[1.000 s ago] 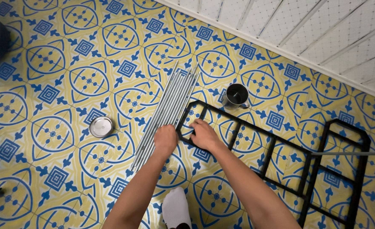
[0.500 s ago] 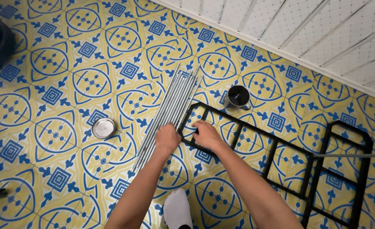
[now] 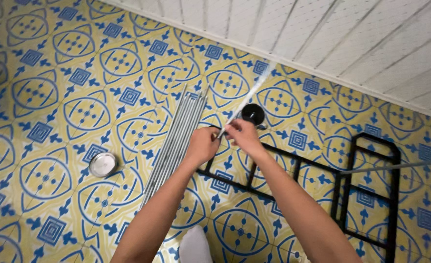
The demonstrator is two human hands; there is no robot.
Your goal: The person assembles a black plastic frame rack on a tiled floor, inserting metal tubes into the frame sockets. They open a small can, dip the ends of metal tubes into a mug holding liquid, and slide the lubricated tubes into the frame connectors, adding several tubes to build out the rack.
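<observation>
My left hand [image 3: 202, 146] and my right hand [image 3: 243, 135] are raised together above the floor, both gripping one thin metal rod [image 3: 252, 90] that slants up and away toward the white wall, blurred by motion. Just left of my hands a bundle of several grey metal rods [image 3: 179, 136] lies on the patterned tile floor. A black metal frame [image 3: 371, 195] lies flat on the floor under and to the right of my arms. A small black round can [image 3: 253, 114] stands just beyond my hands.
A round silver lid [image 3: 102, 164] lies on the tiles at left. A white panelled wall [image 3: 347, 44] with a baseboard runs along the top right. Another thin rod [image 3: 396, 166] sticks in from the right edge. My white shoe tip [image 3: 196, 246] shows at the bottom.
My hands have lifted from the floor by the frame's corner, bringing one rod up with them, now tilted toward the wall. The view has shifted up and to the right.
</observation>
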